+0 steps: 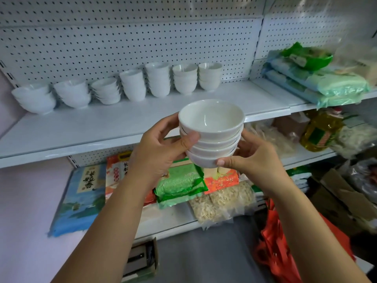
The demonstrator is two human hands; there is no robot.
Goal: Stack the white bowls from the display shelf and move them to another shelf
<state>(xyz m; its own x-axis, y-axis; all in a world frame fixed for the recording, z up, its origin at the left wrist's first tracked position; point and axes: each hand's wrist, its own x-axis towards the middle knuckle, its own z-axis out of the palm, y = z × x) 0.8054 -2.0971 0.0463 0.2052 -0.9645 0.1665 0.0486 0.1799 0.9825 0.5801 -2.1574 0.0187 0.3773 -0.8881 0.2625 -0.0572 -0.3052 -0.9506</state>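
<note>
Before the front edge of the white metal display shelf (122,123), an upright stack of four glossy white bowls (212,127) hangs between the hands: left hand (161,148) grips its side, right hand (253,160) cups its base.

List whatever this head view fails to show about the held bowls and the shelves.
All in the head view.
The held stack: parts of its sides, covered by the left hand and right hand.
The shelf stacks: bowl counts, blurred white on white.
The green packets, upper right: labels, blurred under plastic.
The cardboard box: cut off by the bottom edge.
</note>
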